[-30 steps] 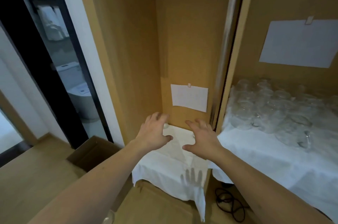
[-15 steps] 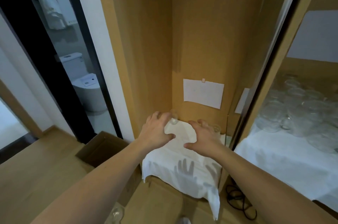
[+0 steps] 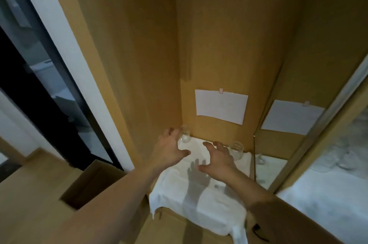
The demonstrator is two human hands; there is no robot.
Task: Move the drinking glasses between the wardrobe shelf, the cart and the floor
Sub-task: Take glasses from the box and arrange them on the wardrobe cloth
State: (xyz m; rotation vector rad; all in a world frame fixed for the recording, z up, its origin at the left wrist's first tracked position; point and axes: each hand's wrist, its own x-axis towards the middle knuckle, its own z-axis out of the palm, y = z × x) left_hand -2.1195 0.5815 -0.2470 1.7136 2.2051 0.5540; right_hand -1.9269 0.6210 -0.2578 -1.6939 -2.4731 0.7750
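Though hands open, glasses (image 3: 184, 133) just beyond.

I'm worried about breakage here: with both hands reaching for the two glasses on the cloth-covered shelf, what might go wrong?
1. The left glass stands close in the wardrobe's back corner, so the left hand may knock it against the wall.
2. The right hand partly hides the right glass and could tip it.
3. The white cloth overhangs the shelf's front edge; dragging it might shift both glasses.

Setting: hotel-type room. Evidence: built-in wooden wardrobe (image 3: 219, 34), white cloth (image 3: 199, 194) lining its shelf, dark-framed glass door (image 3: 49, 88) alongside, wood floor (image 3: 29, 194), cardboard box (image 3: 89, 182).
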